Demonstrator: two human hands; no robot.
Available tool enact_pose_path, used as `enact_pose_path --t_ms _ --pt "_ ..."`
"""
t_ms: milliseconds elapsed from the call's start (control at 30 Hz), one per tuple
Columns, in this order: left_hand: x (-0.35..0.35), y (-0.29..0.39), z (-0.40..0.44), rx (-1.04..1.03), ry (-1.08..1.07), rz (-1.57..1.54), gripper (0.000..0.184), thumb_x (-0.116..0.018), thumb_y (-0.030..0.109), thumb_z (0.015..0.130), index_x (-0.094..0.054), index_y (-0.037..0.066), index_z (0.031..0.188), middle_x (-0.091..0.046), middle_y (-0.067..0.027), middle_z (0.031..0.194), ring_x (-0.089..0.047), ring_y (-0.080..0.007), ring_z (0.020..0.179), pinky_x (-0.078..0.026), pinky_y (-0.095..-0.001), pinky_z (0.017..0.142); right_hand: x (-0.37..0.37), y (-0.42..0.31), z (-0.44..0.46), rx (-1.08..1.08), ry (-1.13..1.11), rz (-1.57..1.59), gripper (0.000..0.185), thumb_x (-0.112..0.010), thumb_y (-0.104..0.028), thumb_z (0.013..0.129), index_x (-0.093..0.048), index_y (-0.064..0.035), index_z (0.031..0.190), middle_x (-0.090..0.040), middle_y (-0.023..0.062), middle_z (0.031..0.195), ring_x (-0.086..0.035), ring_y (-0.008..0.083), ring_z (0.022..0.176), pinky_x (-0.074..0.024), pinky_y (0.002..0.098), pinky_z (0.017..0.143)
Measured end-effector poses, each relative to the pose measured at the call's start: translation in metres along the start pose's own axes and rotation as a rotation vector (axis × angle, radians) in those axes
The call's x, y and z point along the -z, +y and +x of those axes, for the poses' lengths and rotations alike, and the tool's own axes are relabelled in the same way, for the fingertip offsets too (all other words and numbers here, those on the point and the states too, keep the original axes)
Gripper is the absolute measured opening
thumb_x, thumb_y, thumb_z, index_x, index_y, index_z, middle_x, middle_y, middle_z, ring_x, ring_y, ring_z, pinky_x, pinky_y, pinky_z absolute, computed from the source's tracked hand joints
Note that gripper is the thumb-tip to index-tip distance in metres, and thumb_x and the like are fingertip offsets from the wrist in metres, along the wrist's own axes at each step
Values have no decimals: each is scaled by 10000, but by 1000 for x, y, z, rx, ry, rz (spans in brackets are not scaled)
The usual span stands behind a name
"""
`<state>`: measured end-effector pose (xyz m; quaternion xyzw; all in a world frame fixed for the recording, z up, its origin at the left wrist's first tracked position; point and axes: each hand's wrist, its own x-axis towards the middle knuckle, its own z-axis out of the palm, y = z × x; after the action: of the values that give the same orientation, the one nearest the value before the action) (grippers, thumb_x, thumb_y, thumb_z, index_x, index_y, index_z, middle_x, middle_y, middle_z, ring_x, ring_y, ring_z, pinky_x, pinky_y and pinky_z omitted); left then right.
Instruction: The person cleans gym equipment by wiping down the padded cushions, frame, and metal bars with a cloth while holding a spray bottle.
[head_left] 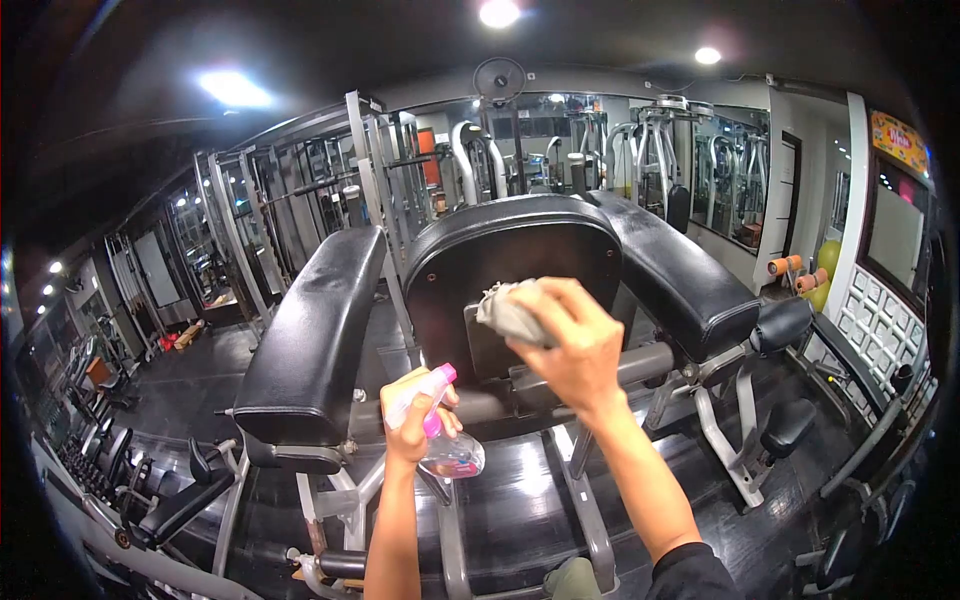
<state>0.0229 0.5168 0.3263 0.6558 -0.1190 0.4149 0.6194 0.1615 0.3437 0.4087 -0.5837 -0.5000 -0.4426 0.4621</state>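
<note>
A clear spray bottle (455,457) with a pink and white trigger head is in my left hand (408,415), whose fingers wrap round its neck. My right hand (575,340) grips a crumpled grey cloth (515,314) in front of the dark back of a padded backrest (520,250); whether the cloth touches it cannot be made out. Long black pads flank the backrest, one on the left (315,340) and one on the right (685,270). Below the hands runs a grey metal crossbar (645,368).
Grey frame legs (590,515) stand on the dark floor beneath. A tall rack (370,190) rises at the left behind the machine. Small black seats (788,428) are at the lower right, and orange foam rollers (785,266) farther back.
</note>
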Motion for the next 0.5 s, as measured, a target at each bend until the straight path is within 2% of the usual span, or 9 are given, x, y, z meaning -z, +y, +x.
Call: enact_pose_path --t_ms 133,200,267,333,400,433,500 --pt "-3 1 2 12 1 -12 396 -523 259 947 -599 -126 902 -618 -167 779 -622 -201 460 -543 -297 473 16 27 24 -46 348 -44 446 -801 -66 645 -668 -105 1069 -649 95 1023 -664 297 931 -546 391 780" --pt "-4 0 3 18 3 -6 384 -517 251 948 -609 -119 905 -620 -155 781 -621 -198 459 -538 -290 466 15 26 29 -98 423 -21 435 -789 -64 662 -666 -107 1076 -641 100 1026 -662 309 924 -540 401 774" --pt "-9 2 5 42 13 23 372 -515 242 947 -612 -115 908 -621 -150 783 -621 -198 461 -535 -288 463 4 14 27 -57 394 -16 436 -790 -68 665 -669 -112 1082 -634 97 1031 -660 307 919 -540 402 773" --pt "-16 6 6 64 25 50 360 -513 233 945 -616 -111 911 -623 -146 786 -620 -199 463 -531 -286 459 -7 3 16 -19 194 50 474 -826 -135 639 -680 -164 1089 -630 64 1027 -670 263 891 -548 372 754" --pt "-23 9 9 102 -15 127 452 -468 334 964 -592 -95 891 -627 -171 783 -619 -222 449 -538 -306 451 -19 -6 5 21 62 20 478 -838 -165 629 -684 -198 1080 -638 34 1020 -675 236 876 -555 363 737" --pt "-25 8 8 131 -24 69 461 -462 337 954 -602 -100 899 -632 -174 784 -616 -224 441 -530 -303 443 -16 -6 6 35 88 12 472 -839 -166 624 -688 -214 1068 -643 15 1012 -676 221 875 -559 365 725" --pt "-35 11 4 179 -19 -6 466 -462 340 943 -603 -102 899 -632 -176 782 -614 -228 437 -529 -304 441 -2 6 13 -9 165 13 450 -817 -127 639 -687 -181 1066 -644 41 1014 -675 250 889 -556 373 742"
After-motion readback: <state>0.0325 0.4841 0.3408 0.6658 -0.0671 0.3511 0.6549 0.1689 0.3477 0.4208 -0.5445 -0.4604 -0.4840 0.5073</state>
